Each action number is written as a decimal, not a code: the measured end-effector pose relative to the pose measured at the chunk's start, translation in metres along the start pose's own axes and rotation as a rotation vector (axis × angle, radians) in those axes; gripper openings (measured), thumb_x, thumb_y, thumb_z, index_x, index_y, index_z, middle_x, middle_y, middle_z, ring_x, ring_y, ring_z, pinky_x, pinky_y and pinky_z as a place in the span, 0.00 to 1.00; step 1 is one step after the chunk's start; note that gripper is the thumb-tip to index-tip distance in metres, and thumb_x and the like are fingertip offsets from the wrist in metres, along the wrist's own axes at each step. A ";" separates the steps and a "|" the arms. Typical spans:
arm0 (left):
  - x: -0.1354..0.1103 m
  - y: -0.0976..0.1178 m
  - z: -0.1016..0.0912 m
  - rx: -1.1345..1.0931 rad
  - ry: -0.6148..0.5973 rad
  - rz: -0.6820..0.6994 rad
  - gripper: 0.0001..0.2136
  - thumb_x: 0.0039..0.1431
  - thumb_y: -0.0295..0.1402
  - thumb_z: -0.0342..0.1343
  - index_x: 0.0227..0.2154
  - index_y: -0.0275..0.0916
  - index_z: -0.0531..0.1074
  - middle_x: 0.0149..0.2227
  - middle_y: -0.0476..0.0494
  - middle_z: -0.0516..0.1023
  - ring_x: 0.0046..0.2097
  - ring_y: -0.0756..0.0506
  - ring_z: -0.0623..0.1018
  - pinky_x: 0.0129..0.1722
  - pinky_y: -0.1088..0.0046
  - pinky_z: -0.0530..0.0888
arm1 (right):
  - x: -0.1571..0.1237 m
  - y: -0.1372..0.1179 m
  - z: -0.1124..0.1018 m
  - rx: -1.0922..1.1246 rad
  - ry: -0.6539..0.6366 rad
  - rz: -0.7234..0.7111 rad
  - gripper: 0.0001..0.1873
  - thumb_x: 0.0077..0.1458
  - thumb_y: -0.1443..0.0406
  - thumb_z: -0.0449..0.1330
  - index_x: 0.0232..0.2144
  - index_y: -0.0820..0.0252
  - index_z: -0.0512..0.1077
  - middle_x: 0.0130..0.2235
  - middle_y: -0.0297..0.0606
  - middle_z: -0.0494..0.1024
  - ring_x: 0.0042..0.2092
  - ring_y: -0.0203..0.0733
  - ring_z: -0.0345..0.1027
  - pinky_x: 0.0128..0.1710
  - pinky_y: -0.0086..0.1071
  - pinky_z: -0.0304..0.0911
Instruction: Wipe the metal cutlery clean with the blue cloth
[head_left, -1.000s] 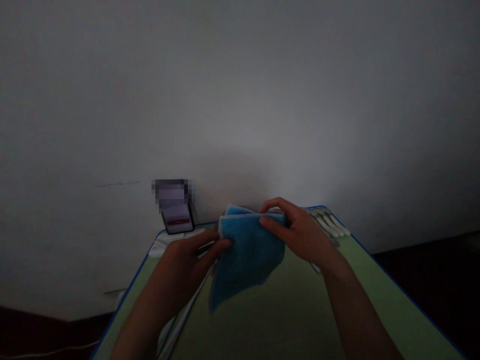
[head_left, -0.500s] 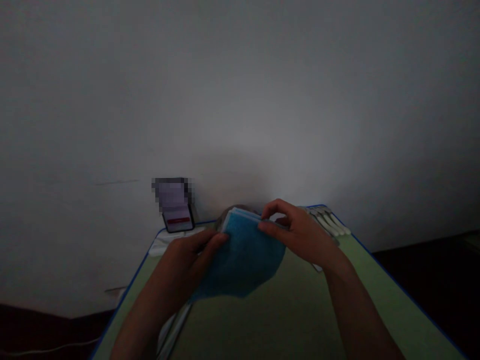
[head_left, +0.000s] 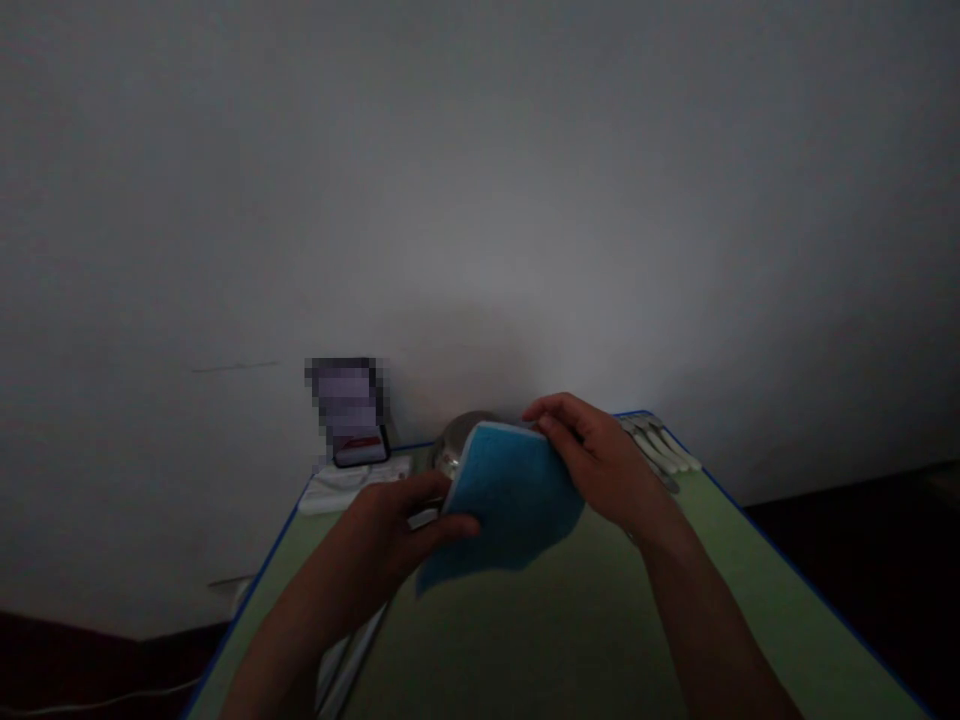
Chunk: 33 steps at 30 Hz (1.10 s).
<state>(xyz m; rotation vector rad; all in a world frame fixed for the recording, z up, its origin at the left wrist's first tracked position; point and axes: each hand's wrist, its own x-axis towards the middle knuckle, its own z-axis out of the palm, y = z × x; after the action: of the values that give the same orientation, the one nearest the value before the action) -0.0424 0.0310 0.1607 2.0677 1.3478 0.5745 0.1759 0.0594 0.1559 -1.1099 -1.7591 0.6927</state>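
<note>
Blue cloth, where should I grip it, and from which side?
Pinch the blue cloth at opposite edges: the left hand from the left side, the right hand at the far top corner. It is limp and sags toward the green table, so a two-sided grip probably keeps it spread.

Over green table point(head_left: 562, 640), blue cloth point(head_left: 510, 500) between left hand point(head_left: 394, 525) and right hand point(head_left: 600, 460)

Dim home room (bare wall point(head_left: 480, 200)): green table point(head_left: 600, 620), utensils point(head_left: 660, 445).

We've got the cloth point(head_left: 504, 500) over mid-table point(head_left: 570, 620); metal bowl point(head_left: 452, 452) just behind it; phone point(head_left: 361, 446) back left by the wall point(head_left: 525, 200); utensils point(head_left: 661, 446) back right
</note>
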 end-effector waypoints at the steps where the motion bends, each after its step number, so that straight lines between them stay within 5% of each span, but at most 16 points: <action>1: 0.000 0.000 0.000 0.017 0.008 -0.002 0.12 0.55 0.45 0.54 0.29 0.41 0.74 0.26 0.53 0.77 0.28 0.48 0.75 0.27 0.78 0.67 | 0.000 0.000 0.000 0.024 0.010 0.012 0.08 0.58 0.64 0.50 0.36 0.56 0.69 0.34 0.33 0.74 0.35 0.35 0.66 0.35 0.30 0.59; 5: -0.001 -0.001 -0.002 0.102 0.050 -0.031 0.15 0.57 0.45 0.51 0.28 0.40 0.74 0.23 0.53 0.75 0.25 0.49 0.73 0.24 0.78 0.66 | -0.001 -0.003 -0.001 0.169 -0.041 0.095 0.12 0.57 0.56 0.52 0.39 0.55 0.68 0.31 0.33 0.74 0.30 0.34 0.66 0.27 0.28 0.57; 11: -0.002 0.002 -0.006 0.115 0.040 -0.057 0.17 0.56 0.47 0.50 0.26 0.39 0.73 0.22 0.52 0.74 0.24 0.49 0.73 0.23 0.78 0.65 | -0.005 -0.003 -0.007 0.021 -0.313 0.101 0.22 0.46 0.54 0.62 0.43 0.53 0.68 0.42 0.36 0.74 0.40 0.40 0.68 0.36 0.32 0.62; 18: -0.002 0.005 -0.005 0.150 0.053 -0.071 0.18 0.56 0.48 0.49 0.23 0.38 0.71 0.19 0.53 0.71 0.23 0.49 0.71 0.21 0.78 0.63 | -0.005 -0.005 -0.008 -0.012 -0.287 0.106 0.09 0.50 0.59 0.59 0.33 0.57 0.71 0.31 0.32 0.74 0.31 0.35 0.66 0.29 0.28 0.58; 22: -0.001 0.000 -0.004 0.161 0.164 -0.019 0.18 0.60 0.45 0.43 0.22 0.39 0.68 0.21 0.52 0.73 0.25 0.48 0.72 0.23 0.77 0.66 | -0.005 -0.003 -0.012 0.026 -0.150 0.094 0.09 0.51 0.58 0.57 0.31 0.58 0.70 0.29 0.32 0.72 0.30 0.35 0.64 0.28 0.29 0.57; 27: -0.002 -0.010 -0.008 0.156 0.328 -0.095 0.18 0.59 0.45 0.44 0.42 0.39 0.68 0.31 0.45 0.79 0.31 0.45 0.77 0.29 0.72 0.70 | -0.003 0.009 -0.019 0.191 0.150 0.259 0.13 0.49 0.55 0.58 0.34 0.56 0.67 0.26 0.30 0.70 0.25 0.34 0.61 0.21 0.28 0.55; 33: -0.001 -0.013 -0.008 0.189 0.372 -0.111 0.19 0.60 0.44 0.43 0.45 0.38 0.70 0.26 0.49 0.76 0.28 0.46 0.75 0.28 0.73 0.70 | 0.001 0.012 -0.020 0.260 0.397 0.320 0.13 0.47 0.54 0.59 0.32 0.55 0.67 0.23 0.28 0.67 0.23 0.33 0.57 0.21 0.28 0.54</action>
<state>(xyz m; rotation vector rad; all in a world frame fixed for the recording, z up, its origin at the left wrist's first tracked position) -0.0568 0.0363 0.1574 2.0856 1.7771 0.8416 0.1983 0.0655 0.1547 -1.2587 -1.1352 0.8033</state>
